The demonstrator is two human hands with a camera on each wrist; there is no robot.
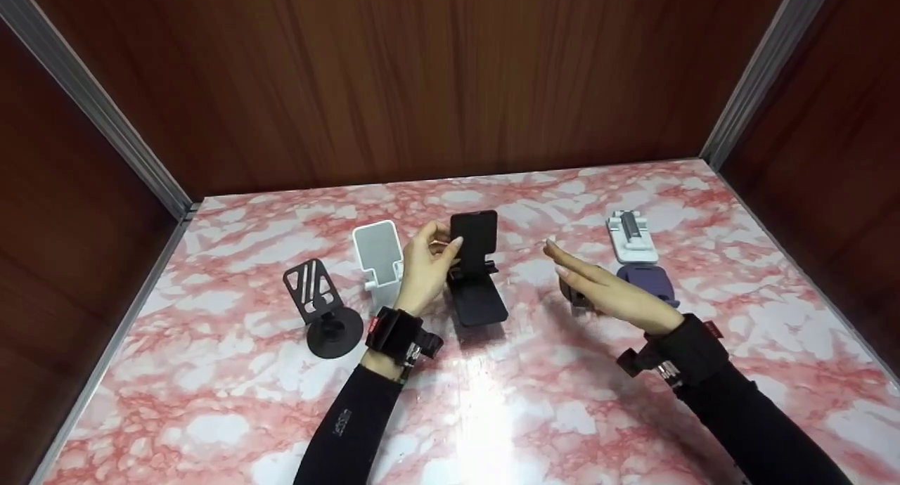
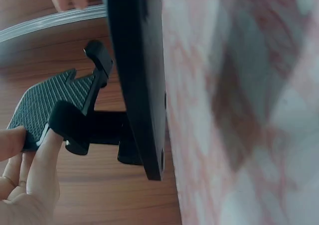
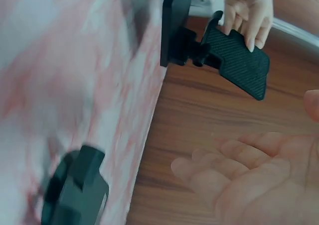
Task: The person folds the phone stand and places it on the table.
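Where brown wooden panels (image 1: 450,84) wall in a red-and-white marbled table (image 1: 211,429), a person's two arms in black sleeves (image 1: 355,425) reach in from the near side. Farthest left is a black round-based stand (image 1: 334,330), its slotted plate tilted above a disc that rests on the table. Just to its right and a little farther back is a white phone stand (image 1: 380,249) with a grey panel, its lower part partly behind the left arm. Next along is the left hand (image 1: 425,270), with a black wristband (image 1: 395,334) below it; thumb and fingers pinch the left edge of a black phone stand (image 1: 474,239). That stand is near the middle of the table, its ridged plate standing up and its flat rectangular base pointing toward the person, with a hinge joining the two. The base appears slightly off the table, though the close wrist view makes this hard to confirm.

Well apart, to the right, the right hand (image 1: 619,295) hangs above the table, released, its fingers extended and close together. Under it, partly covered, is a dark folded stand (image 1: 571,295), blurred in the right wrist view. Farther back, a small white stand (image 1: 633,242) lies folded flat, with a grey bar along it. Just in front of that, beside the right hand, is a purple stand (image 1: 650,281).
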